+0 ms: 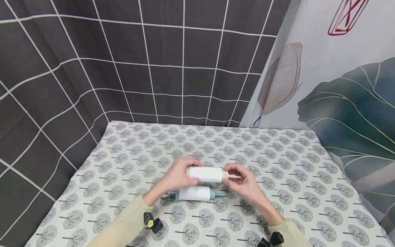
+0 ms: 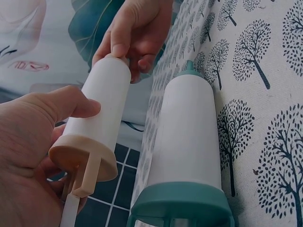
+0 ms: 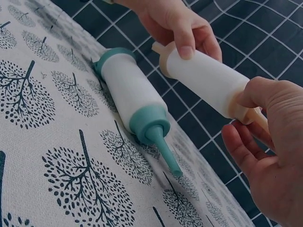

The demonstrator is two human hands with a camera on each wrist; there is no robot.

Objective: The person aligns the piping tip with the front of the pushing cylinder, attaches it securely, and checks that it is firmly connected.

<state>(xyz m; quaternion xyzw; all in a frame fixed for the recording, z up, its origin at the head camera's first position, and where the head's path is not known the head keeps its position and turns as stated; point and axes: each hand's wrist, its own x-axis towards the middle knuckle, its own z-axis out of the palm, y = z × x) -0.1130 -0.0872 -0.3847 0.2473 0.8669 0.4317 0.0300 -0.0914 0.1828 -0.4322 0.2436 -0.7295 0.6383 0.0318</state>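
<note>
A syringe-like dispenser with a white barrel, beige end caps and a narrow beige nozzle [image 1: 207,174] is held above the cloth by both hands. My left hand [image 1: 181,173] grips its rear end, thumb along the barrel; in the left wrist view a beige handle [image 2: 90,175] sticks out behind. At the front, my right hand [image 1: 245,181] pinches the beige nozzle cap [image 3: 239,106] between thumb and fingers. A matching dispenser with teal ends [image 1: 195,193] lies on its side just nearer to me, its teal nozzle [image 3: 163,151] pointing right.
The table is covered by a white cloth with a dark tree print [image 1: 213,219]. Behind and to the left hangs a dark curtain with a white grid [image 1: 163,44]; a leaf-patterned curtain [image 1: 355,103] hangs on the right.
</note>
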